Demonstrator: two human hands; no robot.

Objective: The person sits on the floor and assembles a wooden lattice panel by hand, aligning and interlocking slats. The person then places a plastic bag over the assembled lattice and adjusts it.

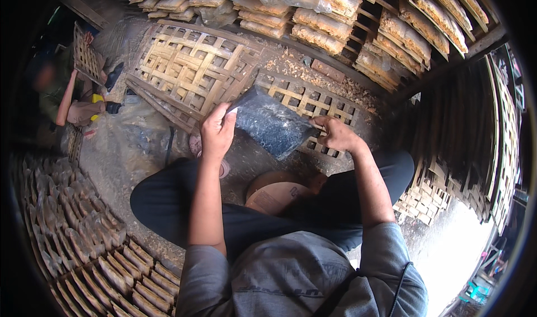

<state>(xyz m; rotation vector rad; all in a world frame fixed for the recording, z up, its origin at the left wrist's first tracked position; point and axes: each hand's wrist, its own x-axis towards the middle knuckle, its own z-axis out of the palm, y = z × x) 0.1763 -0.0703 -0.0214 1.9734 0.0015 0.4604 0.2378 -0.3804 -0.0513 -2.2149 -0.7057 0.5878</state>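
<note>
A dark, see-through plastic bag (pixel 269 124) with whitish residue on it is stretched between my two hands, above the floor. My left hand (pixel 217 131) pinches its upper left corner, thumb facing inward. On the other side, my right hand (pixel 337 134) grips the bag's right edge with fingers curled. The bag looks flat. Beyond it lies a woven bamboo rack (pixel 302 102), partly hidden by the bag and my right hand. A round, flat brown board (pixel 278 197) sits between my crossed legs.
Another woven bamboo rack (pixel 190 65) lies at the far left. Shelves of packed slabs (pixel 324 23) line the back; more slabs (pixel 72 216) stand at lower left. Stacked racks (pixel 447 132) rise at right. A co-worker at left holds a bamboo rack (pixel 86 54).
</note>
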